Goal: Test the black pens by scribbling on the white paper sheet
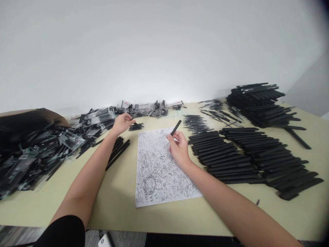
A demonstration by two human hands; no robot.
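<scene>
My right hand point(179, 147) is closed round a black pen point(176, 127), whose upper end sticks up from the fingers above a sheet of paper point(156, 164). The paper is covered with dense scribbles. Farther left, my left hand point(123, 123) is pinched at the edge of a small bunch of thin black sticks point(136, 127); a small dark tip shows at the fingertips, but what it belongs to is hidden. Several thick black pens point(118, 152) lie beside my left forearm, which partly covers them.
Rows of black pens point(226, 157) lie on the right, with a taller pile point(257, 99) behind. Thin black rods point(195, 123) are beyond the paper. Plastic packaging point(100, 116) lines the back. An open cardboard box point(48, 116) at left has packets spilling out.
</scene>
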